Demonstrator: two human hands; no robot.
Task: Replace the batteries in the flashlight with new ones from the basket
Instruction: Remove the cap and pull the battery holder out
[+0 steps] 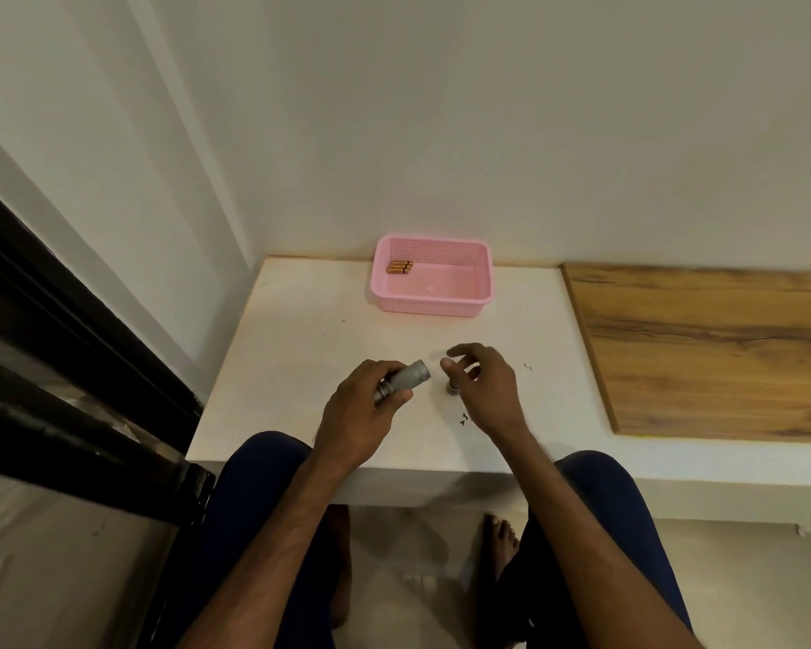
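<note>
Right, status from the head view, everything placed relative to the pink basket [432, 275].

Basket sits at the far edge of the white worktop [300, 330], against the wall. Batteries [399, 267] lie bunched in the basket's far-left corner, side by side; exact count hard to tell, looks like 3 or 4. Rest of the basket floor is bare.

My left hand [361, 409] is on the near side of the basket, slightly left of it, well apart. Grip there is closed around the grey flashlight [406, 380]: fingers wrap the body, thumb along the underside. Flashlight is tilted, its exposed end pointing up and right, toward the basket's near edge. Cannot tell whether that end is open or capped.

My right hand [483, 386] is on the near side of the basket too, below its right half, just right of the flashlight's exposed end, not touching it. Grip is loosely open, fingers curled, thumb and forefinger apart, holding nothing I can see.

1 small dark round piece [451, 389] stands on the worktop directly under the right fingers; partly hidden, cannot tell what it is or whether the fingers touch it.

Wooden panel [712, 348] lies right of the basket, on the same surface.
</note>
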